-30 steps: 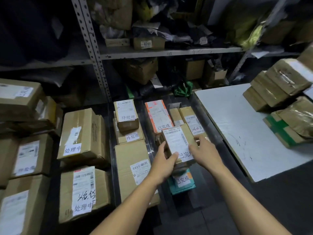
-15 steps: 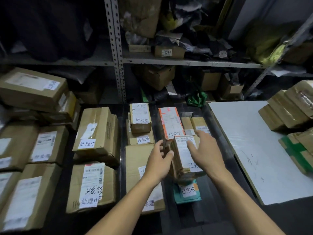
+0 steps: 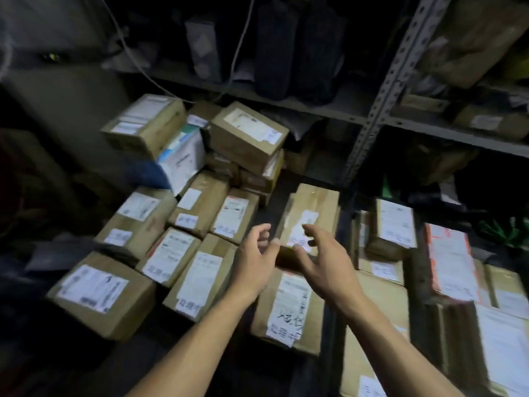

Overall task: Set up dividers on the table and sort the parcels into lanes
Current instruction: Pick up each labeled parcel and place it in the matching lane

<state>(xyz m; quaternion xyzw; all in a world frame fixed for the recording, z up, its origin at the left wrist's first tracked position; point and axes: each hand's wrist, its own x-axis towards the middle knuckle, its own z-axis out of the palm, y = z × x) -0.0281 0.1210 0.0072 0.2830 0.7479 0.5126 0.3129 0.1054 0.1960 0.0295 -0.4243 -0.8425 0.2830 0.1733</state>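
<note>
Hands are hovering empty over the middle of the stack — the left hand [image 3: 254, 253] and the right hand [image 3: 323, 262] both have fingers spread and loosely bent, gripping nothing, palms turned toward each other with a gap between them. Lying in that gap, just beyond the fingertips, is the tall box [image 3: 309, 216], a brown parcel with a white label on its top face. Its long axis is running away from the person and slightly to the right, so the two hands are bracketing its near short end rather than its long sides. The right hand is looking a little nearer: its fingertips are overlapping the label, while the left thumb is sitting beside the near left corner. Whether either is actually touching the cardboard cannot be told through the blur.

Beneath its near end a labelled box [image 3: 289, 308] is lying with handwriting on its sticker. To the left, more parcels [image 3: 183, 250] are sitting in rows; to the right, a small box [image 3: 393, 224] is resting on another. To my eye, any grasp would be calling for both hands to slide forward along the long sides — no dividers are clearly showing.
</note>
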